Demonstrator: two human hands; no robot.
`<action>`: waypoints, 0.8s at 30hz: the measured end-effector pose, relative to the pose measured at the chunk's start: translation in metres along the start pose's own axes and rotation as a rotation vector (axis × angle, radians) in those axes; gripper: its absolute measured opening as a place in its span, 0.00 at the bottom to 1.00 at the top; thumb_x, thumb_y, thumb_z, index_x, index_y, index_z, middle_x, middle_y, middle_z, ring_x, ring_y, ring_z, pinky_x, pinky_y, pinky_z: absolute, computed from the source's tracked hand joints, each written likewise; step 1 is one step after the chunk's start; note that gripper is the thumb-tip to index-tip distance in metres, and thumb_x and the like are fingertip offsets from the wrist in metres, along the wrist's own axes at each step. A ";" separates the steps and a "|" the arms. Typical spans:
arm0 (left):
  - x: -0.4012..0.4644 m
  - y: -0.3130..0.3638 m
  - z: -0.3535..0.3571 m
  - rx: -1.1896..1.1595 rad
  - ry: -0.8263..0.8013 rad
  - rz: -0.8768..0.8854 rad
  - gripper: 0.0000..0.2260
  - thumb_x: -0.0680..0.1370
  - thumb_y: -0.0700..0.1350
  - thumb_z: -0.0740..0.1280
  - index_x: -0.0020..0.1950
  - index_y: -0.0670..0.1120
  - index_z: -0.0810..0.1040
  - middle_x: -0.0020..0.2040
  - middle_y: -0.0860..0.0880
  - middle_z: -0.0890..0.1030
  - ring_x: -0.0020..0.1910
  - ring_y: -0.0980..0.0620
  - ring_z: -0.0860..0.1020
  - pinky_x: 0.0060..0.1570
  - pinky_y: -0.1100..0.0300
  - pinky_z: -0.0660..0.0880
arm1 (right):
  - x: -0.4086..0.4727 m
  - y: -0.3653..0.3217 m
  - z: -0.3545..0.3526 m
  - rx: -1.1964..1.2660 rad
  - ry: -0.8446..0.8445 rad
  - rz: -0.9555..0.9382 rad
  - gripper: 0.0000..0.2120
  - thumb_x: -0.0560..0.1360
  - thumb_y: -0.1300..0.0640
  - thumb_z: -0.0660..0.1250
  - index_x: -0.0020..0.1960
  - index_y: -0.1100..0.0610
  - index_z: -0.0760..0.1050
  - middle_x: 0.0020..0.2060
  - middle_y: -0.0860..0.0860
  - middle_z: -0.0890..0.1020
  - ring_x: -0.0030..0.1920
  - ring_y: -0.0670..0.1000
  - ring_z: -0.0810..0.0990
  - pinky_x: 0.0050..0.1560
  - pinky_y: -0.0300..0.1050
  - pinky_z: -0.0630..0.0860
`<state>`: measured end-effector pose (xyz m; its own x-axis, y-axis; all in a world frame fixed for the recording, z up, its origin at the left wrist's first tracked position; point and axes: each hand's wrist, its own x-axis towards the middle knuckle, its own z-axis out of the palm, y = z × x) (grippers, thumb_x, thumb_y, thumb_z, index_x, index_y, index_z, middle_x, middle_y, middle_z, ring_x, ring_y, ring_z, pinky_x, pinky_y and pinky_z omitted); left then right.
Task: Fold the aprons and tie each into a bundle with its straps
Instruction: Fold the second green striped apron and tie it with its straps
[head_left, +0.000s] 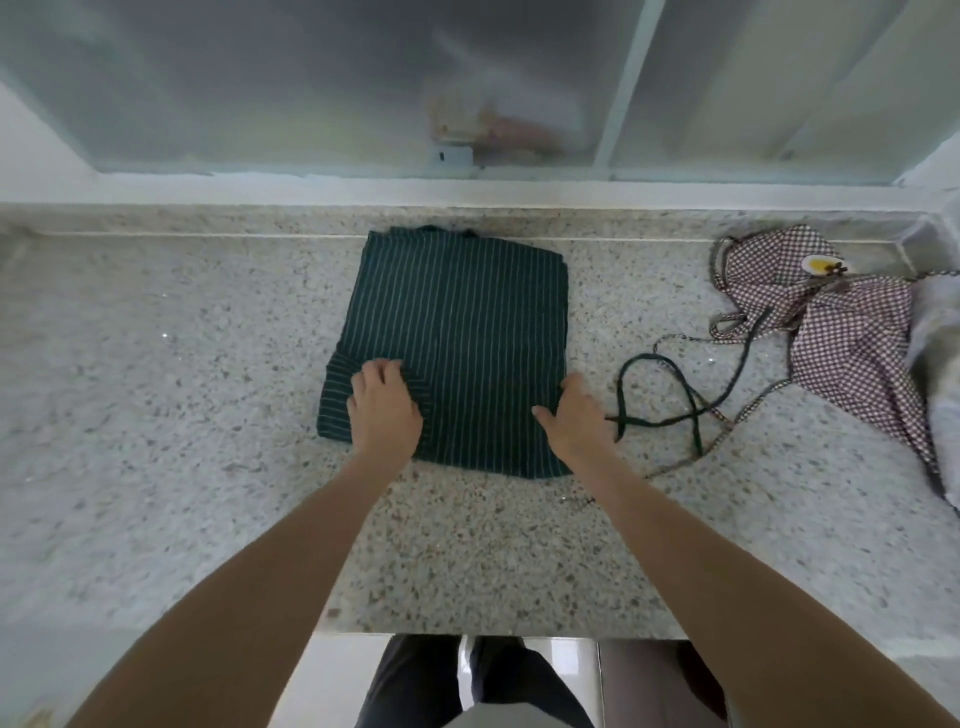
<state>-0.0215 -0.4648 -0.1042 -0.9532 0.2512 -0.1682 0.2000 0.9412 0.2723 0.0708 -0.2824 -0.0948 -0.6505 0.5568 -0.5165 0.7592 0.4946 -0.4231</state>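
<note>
Lying mid-counter (156, 415), the green striped apron (457, 322) was already folded flat; its dark strap (670, 395) trailed untied. It was pressed by the left hand (382, 410), fingers curled, and the flat right hand (574, 421). The checked apron (831, 322) remained crumpled, unfolded.

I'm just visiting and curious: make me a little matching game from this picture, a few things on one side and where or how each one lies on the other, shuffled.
Things:
1. green striped apron
2. checked apron
3. dark green strap
4. left hand

States:
A. crumpled in a heap at the counter's right end
B. looped loosely on the counter
C. folded flat into a rough square
D. fingers curled into a fold of cloth

Pairs: 1-C, 2-A, 3-B, 4-D
</note>
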 end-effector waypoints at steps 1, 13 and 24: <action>0.001 -0.008 -0.003 0.002 0.017 -0.089 0.22 0.78 0.39 0.61 0.71 0.40 0.60 0.70 0.41 0.61 0.69 0.41 0.60 0.66 0.47 0.63 | 0.002 0.001 0.000 0.047 0.000 0.004 0.20 0.79 0.55 0.61 0.66 0.60 0.59 0.55 0.61 0.76 0.47 0.58 0.77 0.41 0.50 0.75; 0.027 -0.087 -0.027 -0.658 -0.234 -0.202 0.09 0.81 0.46 0.59 0.48 0.41 0.69 0.40 0.47 0.75 0.44 0.47 0.74 0.34 0.61 0.67 | -0.010 -0.016 0.018 -0.555 0.157 -0.236 0.30 0.76 0.62 0.64 0.73 0.54 0.56 0.68 0.58 0.59 0.67 0.58 0.60 0.63 0.48 0.67; 0.031 -0.098 -0.013 -0.240 -0.285 -0.068 0.11 0.82 0.46 0.55 0.55 0.38 0.69 0.38 0.43 0.74 0.37 0.46 0.73 0.36 0.53 0.70 | -0.006 -0.029 0.048 -0.406 -0.199 0.063 0.53 0.70 0.33 0.64 0.75 0.49 0.30 0.75 0.46 0.34 0.76 0.59 0.38 0.69 0.64 0.59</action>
<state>-0.0737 -0.5524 -0.1237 -0.8543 0.2745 -0.4415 0.0473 0.8868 0.4598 0.0538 -0.3322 -0.1155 -0.5571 0.4747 -0.6814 0.7020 0.7076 -0.0810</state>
